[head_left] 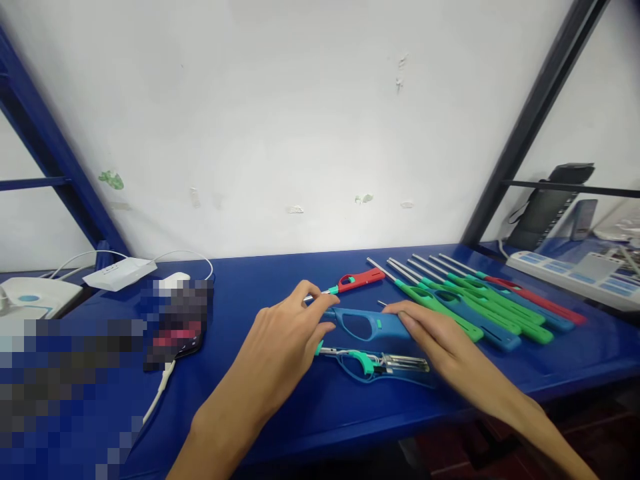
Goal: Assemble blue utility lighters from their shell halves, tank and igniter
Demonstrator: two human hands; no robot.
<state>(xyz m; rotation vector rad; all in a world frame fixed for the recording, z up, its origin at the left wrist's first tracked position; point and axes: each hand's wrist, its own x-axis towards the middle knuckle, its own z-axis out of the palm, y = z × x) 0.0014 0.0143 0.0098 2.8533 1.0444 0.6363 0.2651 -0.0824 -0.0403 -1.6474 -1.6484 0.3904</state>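
On the blue table [280, 280] lies a blue lighter shell [367, 325] between my two hands. My left hand [287, 333] touches its left end with curled fingertips. My right hand [433, 337] rests on its right end, fingers stretched flat over it. Just in front of the shell lies an opened blue lighter half [380, 365] with a green trigger and metal parts showing. A red long-nosed lighter [356, 281] lies just behind my left hand.
A row of several green, blue and red long-nosed lighters [480, 303] lies at the right. At the left are a white adapter with cables [119, 273], a white device [30, 297] and a blurred patch. A power strip [575, 277] sits far right.
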